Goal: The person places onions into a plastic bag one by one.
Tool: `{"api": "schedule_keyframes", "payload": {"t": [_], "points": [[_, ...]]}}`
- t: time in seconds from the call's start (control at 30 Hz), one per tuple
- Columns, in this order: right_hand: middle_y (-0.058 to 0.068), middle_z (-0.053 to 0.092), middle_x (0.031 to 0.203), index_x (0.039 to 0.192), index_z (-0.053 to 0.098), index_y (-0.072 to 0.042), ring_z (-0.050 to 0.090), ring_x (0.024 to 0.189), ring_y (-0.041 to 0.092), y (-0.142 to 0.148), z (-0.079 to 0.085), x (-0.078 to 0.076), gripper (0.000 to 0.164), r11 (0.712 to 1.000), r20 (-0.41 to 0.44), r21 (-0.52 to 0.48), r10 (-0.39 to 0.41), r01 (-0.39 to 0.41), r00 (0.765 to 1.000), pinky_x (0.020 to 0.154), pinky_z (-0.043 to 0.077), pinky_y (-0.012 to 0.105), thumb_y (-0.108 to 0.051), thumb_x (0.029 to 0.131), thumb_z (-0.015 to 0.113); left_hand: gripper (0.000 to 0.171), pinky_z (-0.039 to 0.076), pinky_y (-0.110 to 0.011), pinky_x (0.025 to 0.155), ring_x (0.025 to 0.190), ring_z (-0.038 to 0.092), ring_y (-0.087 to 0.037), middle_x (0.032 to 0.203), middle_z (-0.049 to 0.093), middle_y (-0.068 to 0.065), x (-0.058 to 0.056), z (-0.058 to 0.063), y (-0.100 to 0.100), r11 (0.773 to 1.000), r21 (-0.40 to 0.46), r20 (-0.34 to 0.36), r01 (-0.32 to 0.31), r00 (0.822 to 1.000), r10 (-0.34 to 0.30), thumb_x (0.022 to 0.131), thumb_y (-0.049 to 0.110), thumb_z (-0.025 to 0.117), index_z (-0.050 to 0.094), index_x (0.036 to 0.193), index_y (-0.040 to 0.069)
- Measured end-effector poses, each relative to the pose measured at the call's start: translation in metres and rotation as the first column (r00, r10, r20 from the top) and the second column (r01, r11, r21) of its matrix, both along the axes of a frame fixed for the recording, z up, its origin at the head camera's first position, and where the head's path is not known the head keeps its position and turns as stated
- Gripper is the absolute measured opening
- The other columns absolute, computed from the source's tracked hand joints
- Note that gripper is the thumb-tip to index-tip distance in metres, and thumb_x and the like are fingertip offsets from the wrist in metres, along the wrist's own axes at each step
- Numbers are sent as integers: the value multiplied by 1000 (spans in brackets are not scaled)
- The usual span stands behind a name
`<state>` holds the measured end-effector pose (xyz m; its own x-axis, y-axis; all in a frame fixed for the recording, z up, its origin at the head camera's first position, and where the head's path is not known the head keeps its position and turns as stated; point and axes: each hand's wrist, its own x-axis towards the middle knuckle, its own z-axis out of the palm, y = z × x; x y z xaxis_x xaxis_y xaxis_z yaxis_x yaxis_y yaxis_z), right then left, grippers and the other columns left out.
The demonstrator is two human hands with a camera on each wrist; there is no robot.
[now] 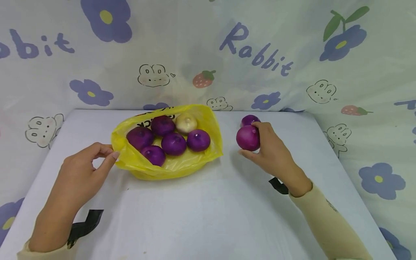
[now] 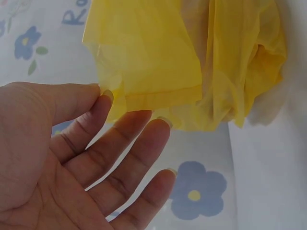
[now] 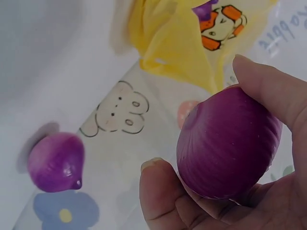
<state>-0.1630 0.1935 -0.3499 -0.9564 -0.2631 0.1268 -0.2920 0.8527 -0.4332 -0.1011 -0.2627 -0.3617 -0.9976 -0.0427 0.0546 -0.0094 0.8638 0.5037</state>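
Observation:
Between its thumb and fingertips my left hand [image 1: 85,169] pinches the left rim of a yellow plastic bag [image 1: 175,173]. In the left wrist view, the bag's thin edge [image 2: 158,96] shows at the thumb and index finger. Several purple onions [image 1: 173,144] and one pale onion [image 1: 186,123] lie inside the wide-mouthed bag. My right hand [image 1: 273,151] grips a purple onion [image 3: 230,143] to the right of the bag, thumb on one side and fingers on the other. Behind it another purple onion [image 3: 56,162] rests on the table, partly hidden in the head view.
The white table [image 1: 195,220] meets a fabric backdrop [image 1: 182,43] printed with flowers, rabbits and strawberries. Black straps [image 1: 85,225] hang at both wrists. The bag stands left of centre, toward the table's back edge.

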Motion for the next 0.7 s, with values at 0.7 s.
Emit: {"api": "schedule_keyframes", "payload": {"t": [0.7], "points": [[18, 44, 147, 150, 39, 1, 45, 132, 32, -53, 13, -1, 81, 944, -113, 2, 327, -329, 938, 103, 54, 44, -11, 84, 84, 36, 51, -50, 72, 91, 59, -36, 119, 70, -20, 1, 0, 1, 1000, 13, -11, 0, 1000, 0, 106, 35, 62, 64, 126, 4]]}}
